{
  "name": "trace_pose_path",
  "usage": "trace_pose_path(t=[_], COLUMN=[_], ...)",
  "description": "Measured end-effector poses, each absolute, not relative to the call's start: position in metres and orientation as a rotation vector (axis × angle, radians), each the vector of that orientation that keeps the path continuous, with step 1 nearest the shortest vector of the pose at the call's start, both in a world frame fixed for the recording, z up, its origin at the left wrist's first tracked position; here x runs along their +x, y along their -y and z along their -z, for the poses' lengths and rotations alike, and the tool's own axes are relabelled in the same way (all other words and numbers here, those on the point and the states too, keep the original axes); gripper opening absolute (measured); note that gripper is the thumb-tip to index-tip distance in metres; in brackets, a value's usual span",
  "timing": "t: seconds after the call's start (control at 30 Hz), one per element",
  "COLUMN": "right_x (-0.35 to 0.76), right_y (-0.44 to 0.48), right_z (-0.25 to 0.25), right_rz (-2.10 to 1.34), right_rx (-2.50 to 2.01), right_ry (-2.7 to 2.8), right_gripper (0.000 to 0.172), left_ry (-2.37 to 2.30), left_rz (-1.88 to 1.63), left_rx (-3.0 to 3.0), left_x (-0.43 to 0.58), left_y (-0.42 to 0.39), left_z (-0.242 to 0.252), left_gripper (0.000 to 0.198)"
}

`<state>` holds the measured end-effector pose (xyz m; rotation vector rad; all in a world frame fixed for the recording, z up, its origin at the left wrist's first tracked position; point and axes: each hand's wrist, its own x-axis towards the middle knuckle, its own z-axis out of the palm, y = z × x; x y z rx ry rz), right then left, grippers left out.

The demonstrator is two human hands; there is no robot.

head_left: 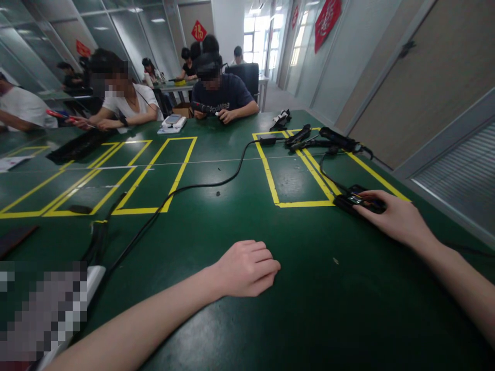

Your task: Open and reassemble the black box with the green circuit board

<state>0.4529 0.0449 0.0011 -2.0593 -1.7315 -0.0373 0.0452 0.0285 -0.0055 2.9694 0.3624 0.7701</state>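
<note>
The right hand [400, 216] holds a black device [374, 204]; the curled left hand [247, 269] rests on the green table [305, 304].

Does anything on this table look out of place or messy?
Slightly: a dark scrap and a pale scrap lie loose on the green table, like stray litter, and a black cable snakes across the yellow tape, untidy against its straight lines.

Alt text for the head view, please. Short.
A person's right hand has thumb and fingers on a black device at the right of a green table, while the left hand rests on the tabletop. Yellow tape outlines and a black cable lie beyond; other people sit at the far side.
</note>
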Motion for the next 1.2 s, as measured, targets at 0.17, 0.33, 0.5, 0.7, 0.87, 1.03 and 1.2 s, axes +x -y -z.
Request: trace_pose_path(t=[0.17, 0.33, 0.5, 0.7, 0.87, 1.03, 1.2], right_x=[0.423, 0.38, 0.326, 0.288, 0.291, 0.294, 0.295], right_y=[-0.042, -0.031, -0.001, 0.032, 0.033, 0.029, 0.024], right_z=[-0.004, -0.003, -0.012, -0.02, -0.013, -0.01, -0.009], right_rz=[-0.18, -0.355, -0.573, -0.583, -0.397, -0.281, -0.257], right_rx=[-1.889, -1.585, -1.185, -0.876, -0.811, -0.812, -0.809], right_ry=[1.868, 2.053, 2.318, 2.589, 2.565, 2.536, 2.524], right_gripper=[0.047, 0.039, 0.023, 0.023, 0.019, 0.023, 0.026], left_ry=[-0.347, -0.381, -0.418, -0.228, -0.393, -0.546, -0.585], left_rz=[-0.809, -0.85, -0.963, -0.904, -0.848, -0.818, -0.891], left_rx=[2.955, 2.953, 2.874, 2.898, 2.878, 2.784, 2.727], left_x=[0.045, 0.046, 0.045, 0.046, 0.046, 0.046, 0.046], left_y=[-0.028, -0.029, -0.028, -0.026, -0.025, -0.026, -0.027], left_z=[0.006, 0.006, 0.003, 0.008, 0.009, 0.005, 0.007], left_gripper=[0.029, 0.029, 0.021, 0.04, 0.051, 0.072, 0.077])
